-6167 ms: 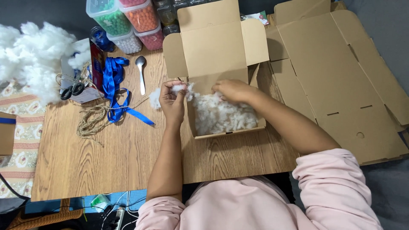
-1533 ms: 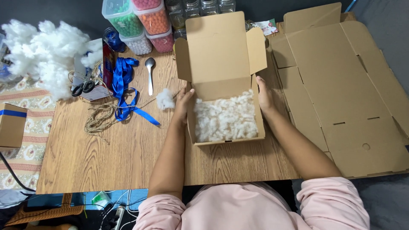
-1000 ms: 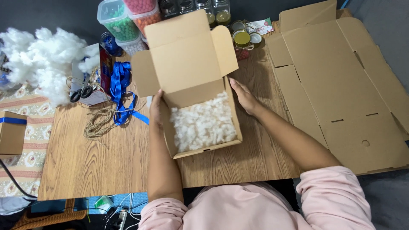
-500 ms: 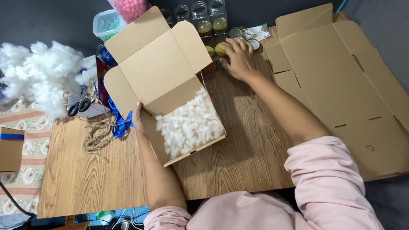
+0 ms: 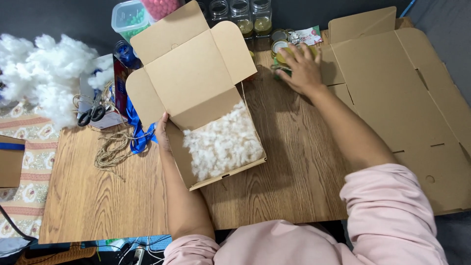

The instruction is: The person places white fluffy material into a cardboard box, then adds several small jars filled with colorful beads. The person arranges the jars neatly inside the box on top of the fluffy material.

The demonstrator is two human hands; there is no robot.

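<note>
The right hand (image 5: 303, 68) lies palm down at the far side of the table, fingers curled over a small glass jar (image 5: 280, 58) with a yellowish lid, so most of the jar is hidden; the fingers are closed about it, though whether it is lifted off the wood cannot be told. Just beyond stand more jars (image 5: 250, 14) in a row and a small printed card (image 5: 311, 34).

The left hand (image 5: 162, 131) rests flat against the left wall of the open cardboard box (image 5: 196, 78), fingers loosely extended along the cardboard, thumb side towards the lid; it steadies the wall rather than gripping it. The box sits skewed on the wooden table (image 5: 98, 196), its lid flaps thrown back to the far left, and its tray is filled with white stuffing (image 5: 222, 145).

Left of the box lie a blue ribbon (image 5: 140, 132), a tangle of jute twine (image 5: 112, 147) and scissors (image 5: 93, 113). A big heap of loose white fibre (image 5: 44, 73) sits at the far left. Flattened cardboard sheets (image 5: 402, 98) cover the right side. Plastic tubs of coloured beads (image 5: 130, 17) stand at the far edge.
</note>
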